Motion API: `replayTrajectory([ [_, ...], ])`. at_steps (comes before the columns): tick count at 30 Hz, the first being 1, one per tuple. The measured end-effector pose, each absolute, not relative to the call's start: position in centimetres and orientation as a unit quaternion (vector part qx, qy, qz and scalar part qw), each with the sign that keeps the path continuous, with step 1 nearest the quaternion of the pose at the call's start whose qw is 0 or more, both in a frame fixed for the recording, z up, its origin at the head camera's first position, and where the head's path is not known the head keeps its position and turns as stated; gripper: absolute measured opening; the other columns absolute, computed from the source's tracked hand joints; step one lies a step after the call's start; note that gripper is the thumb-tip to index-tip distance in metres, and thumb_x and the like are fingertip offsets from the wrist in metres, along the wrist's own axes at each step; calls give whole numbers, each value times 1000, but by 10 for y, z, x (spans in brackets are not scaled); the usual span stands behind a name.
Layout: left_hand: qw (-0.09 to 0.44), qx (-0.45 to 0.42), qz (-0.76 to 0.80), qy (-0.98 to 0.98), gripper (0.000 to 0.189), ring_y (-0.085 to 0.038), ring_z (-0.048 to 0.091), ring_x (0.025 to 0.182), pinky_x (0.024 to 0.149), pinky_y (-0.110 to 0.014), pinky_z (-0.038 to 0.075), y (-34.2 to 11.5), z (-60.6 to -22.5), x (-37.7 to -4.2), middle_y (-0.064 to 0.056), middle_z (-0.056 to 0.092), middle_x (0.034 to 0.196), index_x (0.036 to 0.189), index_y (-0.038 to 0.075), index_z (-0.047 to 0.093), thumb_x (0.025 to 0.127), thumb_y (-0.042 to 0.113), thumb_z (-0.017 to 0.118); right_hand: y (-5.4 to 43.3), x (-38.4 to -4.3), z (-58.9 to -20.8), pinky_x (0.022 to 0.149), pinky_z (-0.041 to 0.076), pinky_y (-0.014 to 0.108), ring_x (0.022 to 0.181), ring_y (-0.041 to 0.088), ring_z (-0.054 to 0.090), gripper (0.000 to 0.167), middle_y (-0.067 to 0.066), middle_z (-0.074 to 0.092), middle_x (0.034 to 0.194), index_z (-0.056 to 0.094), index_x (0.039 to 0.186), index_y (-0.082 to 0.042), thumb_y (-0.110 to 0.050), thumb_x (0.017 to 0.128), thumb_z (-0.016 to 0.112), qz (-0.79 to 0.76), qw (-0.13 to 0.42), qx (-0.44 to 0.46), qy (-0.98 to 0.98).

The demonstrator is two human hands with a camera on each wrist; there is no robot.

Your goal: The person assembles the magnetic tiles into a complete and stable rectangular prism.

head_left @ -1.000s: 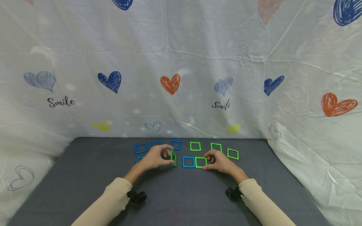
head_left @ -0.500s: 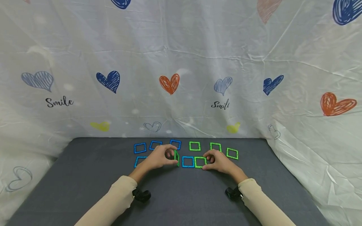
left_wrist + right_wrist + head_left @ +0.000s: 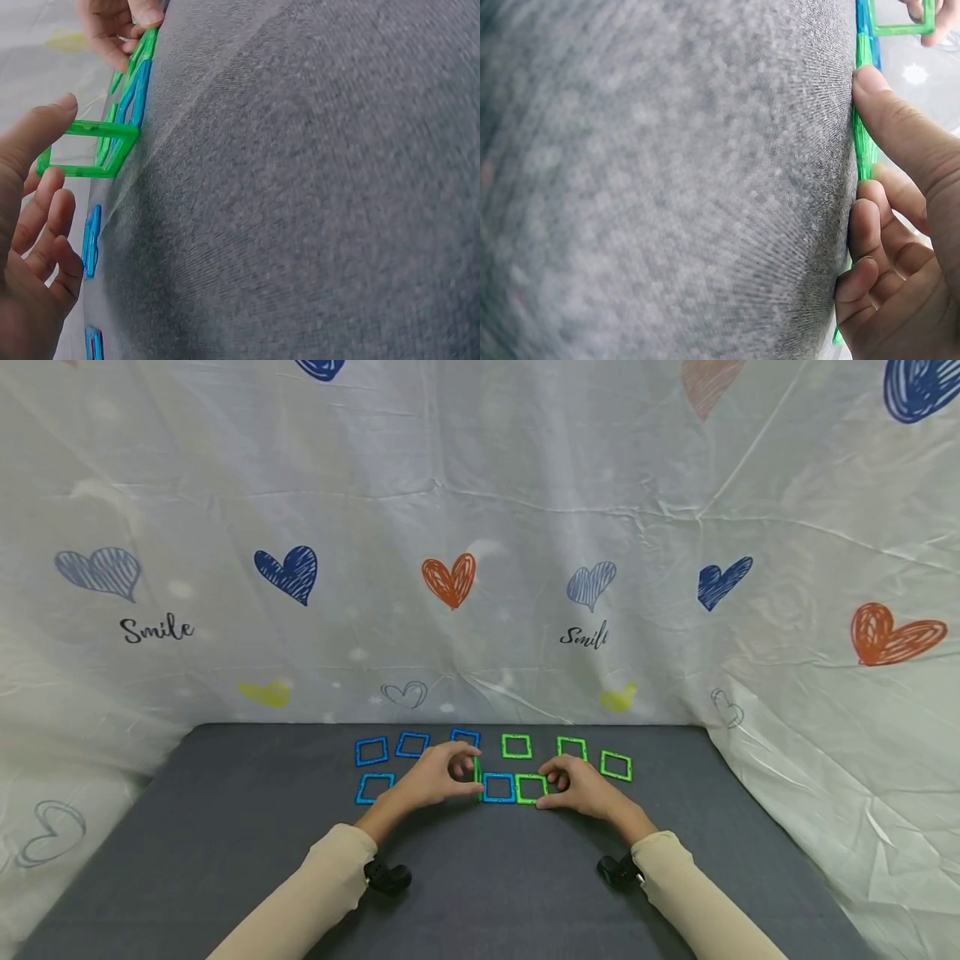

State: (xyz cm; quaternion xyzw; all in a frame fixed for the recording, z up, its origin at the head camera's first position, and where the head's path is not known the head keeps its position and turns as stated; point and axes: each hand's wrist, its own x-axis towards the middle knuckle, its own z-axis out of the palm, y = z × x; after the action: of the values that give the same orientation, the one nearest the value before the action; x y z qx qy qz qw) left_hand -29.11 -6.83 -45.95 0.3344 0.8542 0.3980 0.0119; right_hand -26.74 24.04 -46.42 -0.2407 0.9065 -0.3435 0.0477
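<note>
My left hand (image 3: 438,774) pinches a green square magnetic tile (image 3: 79,172) between thumb and fingers. This open-framed tile stands on edge at the left side of a flat blue square tile (image 3: 498,800); whether they touch I cannot tell for sure. Joined to the blue tile's right side lies a flat green square tile (image 3: 531,802). My right hand (image 3: 588,791) holds that green tile at its right end, thumb on the near edge and a finger on the far edge. In the right wrist view the same tile (image 3: 864,146) appears edge-on on the cloth.
Behind the left hand lie several loose blue tiles, among them one at the far left (image 3: 371,763) and a nearer one (image 3: 360,790). Loose green tiles (image 3: 517,757) lie at the back right, one farthest right (image 3: 617,777). A printed curtain (image 3: 495,635) hangs behind the grey table (image 3: 480,893).
My left hand has moved right, bringing the upright green tile up beside the flat blue one. The right hand has stayed on its green tile.
</note>
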Motion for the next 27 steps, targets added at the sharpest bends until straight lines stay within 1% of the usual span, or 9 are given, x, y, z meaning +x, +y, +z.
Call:
replayTrajectory([
  [6,17,318,413,853,56,-25,65,100,82,-39,54,-64,-461,-290,-11,61,120,132,1,63,86,25,86,241,-268,-465,74,49,35,81,19,53,50,3,58,100,67,121,2,-23,83,88,-340,45,-245,907],
  [9,27,309,422,852,56,-26,65,105,84,-40,55,-62,-462,-290,-11,62,128,132,2,63,86,24,86,242,-268,-464,74,49,35,81,19,53,50,3,58,100,67,121,2,-24,83,88,-339,43,-245,907],
  [14,36,292,423,857,56,-23,66,105,82,-39,56,-61,-461,-288,-7,64,129,133,5,63,86,25,86,242,-268,-464,74,49,35,81,17,53,50,2,59,99,67,120,1,-24,82,88,-337,40,-244,908],
  [19,39,292,423,857,58,-23,67,103,78,-36,56,-61,-460,-287,-8,64,129,134,5,62,86,27,86,241,-269,-466,74,49,34,81,16,53,50,2,59,99,67,120,1,-24,82,88,-336,42,-243,909],
  [22,42,306,421,853,60,-23,67,103,78,-36,56,-64,-461,-287,-9,62,132,137,4,61,88,29,84,241,-270,-467,74,49,34,81,15,53,50,1,59,99,67,120,0,-24,82,89,-339,43,-240,909],
  [27,50,341,419,840,59,-25,67,106,83,-39,56,-69,-460,-288,-14,59,138,142,2,56,94,28,77,243,-271,-467,73,49,34,81,15,53,51,1,58,99,67,120,0,-25,82,89,-338,43,-249,907],
])
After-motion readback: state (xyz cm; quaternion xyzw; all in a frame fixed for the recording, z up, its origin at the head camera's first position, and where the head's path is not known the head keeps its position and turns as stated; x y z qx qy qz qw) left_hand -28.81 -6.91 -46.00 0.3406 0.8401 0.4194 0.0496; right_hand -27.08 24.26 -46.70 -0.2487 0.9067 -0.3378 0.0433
